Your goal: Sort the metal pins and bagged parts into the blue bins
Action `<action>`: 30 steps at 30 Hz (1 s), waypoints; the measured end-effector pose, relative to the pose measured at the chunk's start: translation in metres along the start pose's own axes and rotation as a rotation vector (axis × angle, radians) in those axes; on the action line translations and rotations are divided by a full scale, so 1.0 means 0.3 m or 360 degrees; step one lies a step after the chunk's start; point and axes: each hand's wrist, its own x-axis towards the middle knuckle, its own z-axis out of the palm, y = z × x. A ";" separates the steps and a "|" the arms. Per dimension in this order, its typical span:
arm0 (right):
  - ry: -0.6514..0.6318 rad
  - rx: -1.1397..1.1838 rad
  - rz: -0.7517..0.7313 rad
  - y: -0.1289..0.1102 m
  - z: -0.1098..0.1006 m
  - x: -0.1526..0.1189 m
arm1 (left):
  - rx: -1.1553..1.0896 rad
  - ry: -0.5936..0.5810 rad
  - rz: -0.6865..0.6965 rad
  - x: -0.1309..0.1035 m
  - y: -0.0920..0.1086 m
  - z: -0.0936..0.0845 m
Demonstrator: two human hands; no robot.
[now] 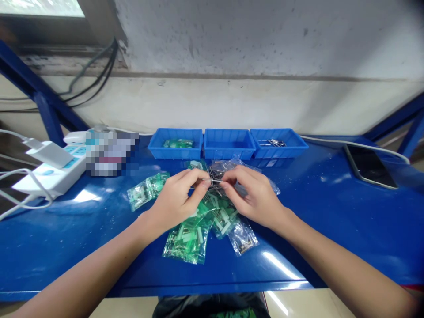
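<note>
Both of my hands meet over the pile in the middle of the table. Between thumb and fingertips, my left hand [181, 193] pinches one end of a thin metal rod [216, 180]. My right hand [252, 192] grips the other end the same way, so the rod lies level between them. Right behind and below the fingertips is a heap of dark metal rods [217, 169] on clear plastic. Under the hands lie several green plastic packets [187, 243] with pale strips and small metal parts. A clear bag of small brass-coloured parts [243, 238] rests near my right wrist.
Three blue bins stand along the back: the left bin [154, 148] holds a green packet, the middle bin [228, 153] shows a bare floor, the right bin [281, 152] holds metal rods. A power strip [49, 179] lies left, a phone [369, 165] right.
</note>
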 end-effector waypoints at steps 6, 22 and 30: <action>0.0019 -0.0012 0.0005 -0.004 -0.009 0.003 | 0.0007 0.0101 0.0003 -0.005 -0.002 0.007; 0.0648 -0.0475 0.0141 0.108 -0.148 0.021 | 0.0039 -0.0082 -0.0159 -0.005 -0.030 0.002; 0.0951 -0.0521 0.1238 0.390 -0.307 -0.042 | 0.0428 -0.0427 0.0087 -0.004 -0.096 0.018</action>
